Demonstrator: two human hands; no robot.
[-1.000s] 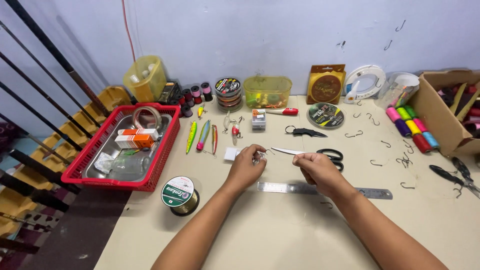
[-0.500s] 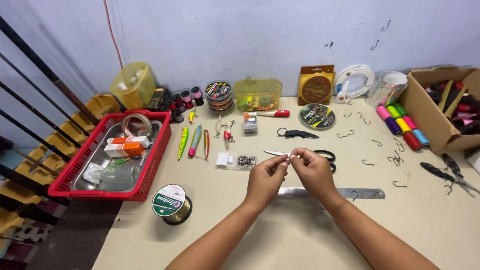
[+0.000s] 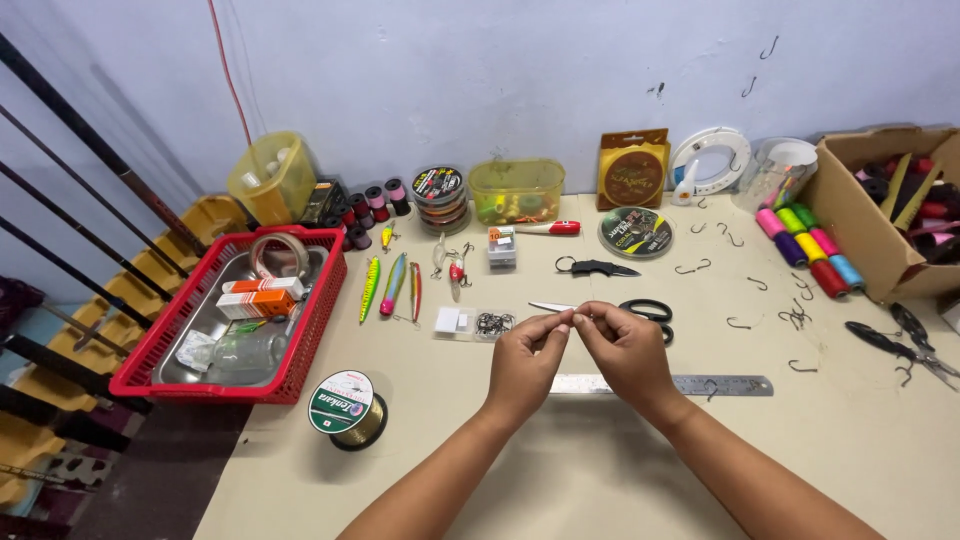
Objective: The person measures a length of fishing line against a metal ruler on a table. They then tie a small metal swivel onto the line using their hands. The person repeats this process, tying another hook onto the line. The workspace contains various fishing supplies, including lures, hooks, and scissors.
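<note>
Both hands, left hand (image 3: pixel 527 362) and right hand (image 3: pixel 625 350), pinch something tiny above the steel ruler (image 3: pixel 662 385) mid-worktop; loosened fingertips could drop it.

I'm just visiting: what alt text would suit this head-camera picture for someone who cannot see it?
Two hands, left hand and right hand, meet fingertip to fingertip above a steel ruler on a beige table. Around them lie scissors, lures, loose hooks, line spools and a red basket.

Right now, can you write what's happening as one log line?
left hand: fingertips meet right's | right hand: pinching something tiny | below: metal ruler | behind: scissors | table
</note>
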